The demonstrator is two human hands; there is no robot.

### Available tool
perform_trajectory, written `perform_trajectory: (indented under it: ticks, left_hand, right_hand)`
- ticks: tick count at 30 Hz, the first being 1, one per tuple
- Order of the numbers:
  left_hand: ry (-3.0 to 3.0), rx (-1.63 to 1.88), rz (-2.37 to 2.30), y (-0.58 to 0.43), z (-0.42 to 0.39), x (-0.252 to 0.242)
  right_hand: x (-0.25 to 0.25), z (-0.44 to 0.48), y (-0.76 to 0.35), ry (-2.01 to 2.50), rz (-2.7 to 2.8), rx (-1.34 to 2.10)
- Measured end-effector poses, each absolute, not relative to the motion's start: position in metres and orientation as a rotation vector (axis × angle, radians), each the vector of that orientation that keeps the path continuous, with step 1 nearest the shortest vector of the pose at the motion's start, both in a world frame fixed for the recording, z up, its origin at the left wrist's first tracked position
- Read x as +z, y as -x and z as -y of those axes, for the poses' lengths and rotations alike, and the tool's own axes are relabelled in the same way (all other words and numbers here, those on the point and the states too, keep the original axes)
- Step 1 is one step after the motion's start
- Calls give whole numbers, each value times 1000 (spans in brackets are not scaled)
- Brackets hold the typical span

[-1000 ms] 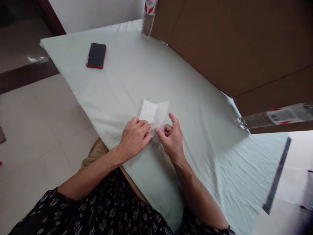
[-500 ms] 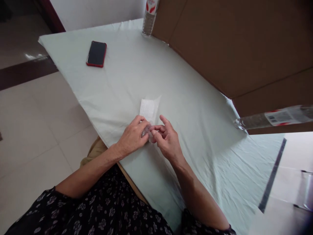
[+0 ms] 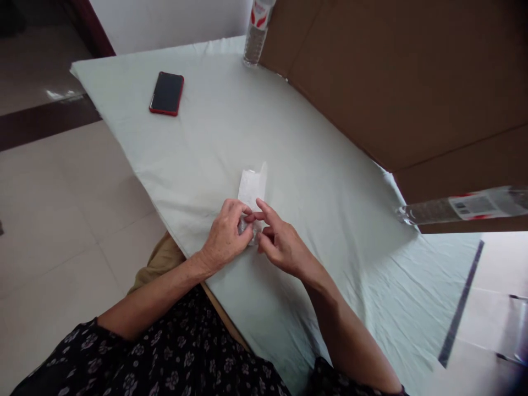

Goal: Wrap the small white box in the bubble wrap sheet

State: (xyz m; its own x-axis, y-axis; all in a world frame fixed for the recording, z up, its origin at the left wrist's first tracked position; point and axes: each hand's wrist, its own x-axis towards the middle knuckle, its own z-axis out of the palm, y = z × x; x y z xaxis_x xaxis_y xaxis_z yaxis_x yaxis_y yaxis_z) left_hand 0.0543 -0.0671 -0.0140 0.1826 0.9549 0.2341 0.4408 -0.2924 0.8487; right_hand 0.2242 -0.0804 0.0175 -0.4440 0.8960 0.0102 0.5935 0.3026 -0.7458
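A small clear plastic bag with a white sheet in its far part lies on the cloth-covered table in front of me. My left hand is closed on the near end of the bag, thumb on the near side and fingers curled over it. My right hand is beside it with fingers apart. Its index finger points up and away, another finger reaches across the bag to the left fingertips, and the thumb is by the bag's right edge. The covered part of the bag is hidden under the fingers.
A phone with a red case lies at the far left of the table. A large brown cardboard panel stands on the right, with one plastic bottle upright at its far end and another bottle at its near end.
My right thumb has come away from the finger it pinched the plastic with, and a finger now stretches over the bag. The left hand keeps its grip. The view has shifted slightly.
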Motion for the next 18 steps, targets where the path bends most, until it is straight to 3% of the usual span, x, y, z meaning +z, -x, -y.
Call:
perform_trajectory:
  ticks: [4,9,18]
  left_hand:
    - [-1857,1038,-1324,-55,69,-16]
    - [-1863,980,-1340,-54,67,-13]
    - [-1997,847,-1338,-53,61,-8]
  right_hand:
    - [16,79,-230,1325,1865,1158]
    - [4,65,-239,1429,1490,961]
    - [-16,41,-235,1410,1979,603]
